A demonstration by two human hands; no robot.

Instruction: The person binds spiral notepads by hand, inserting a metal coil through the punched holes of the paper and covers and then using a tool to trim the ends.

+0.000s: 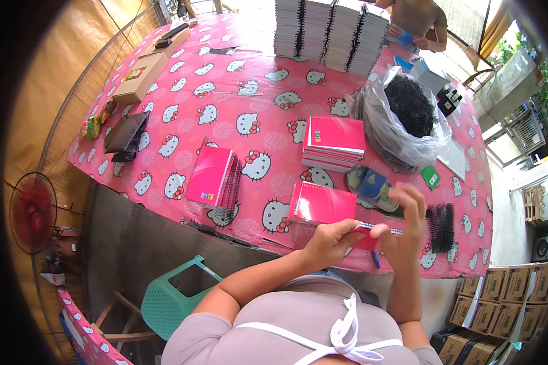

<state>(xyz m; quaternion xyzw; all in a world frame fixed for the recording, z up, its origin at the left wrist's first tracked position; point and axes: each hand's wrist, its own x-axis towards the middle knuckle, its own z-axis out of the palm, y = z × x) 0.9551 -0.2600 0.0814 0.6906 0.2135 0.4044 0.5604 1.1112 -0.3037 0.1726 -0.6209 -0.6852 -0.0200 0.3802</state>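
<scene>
At the table's near edge I hold a pink notebook (366,239) edge-on, its wire-bound spine turned up. My left hand (330,242) is closed on the notebook's left end, thumb on top. My right hand (403,228) is at its other end, the thumb against the spine and the other fingers raised and bent. Just beyond my left hand lies a small stack of glossy pink notebooks (324,202). Behind that is a taller pink stack (333,143), and another spiral-bound pile (210,176) stands to the left. A bundle of black binding coils (441,228) lies right of my right hand.
A clear plastic bag (371,125) of black coils stands at the right, with a blue-patterned item (368,184) nearer me. Tall spiral-bound stacks (329,36) rise at the back, near another person (417,24). A green stool (170,298) stands at left. A blue pen-like item (376,260) lies by the edge.
</scene>
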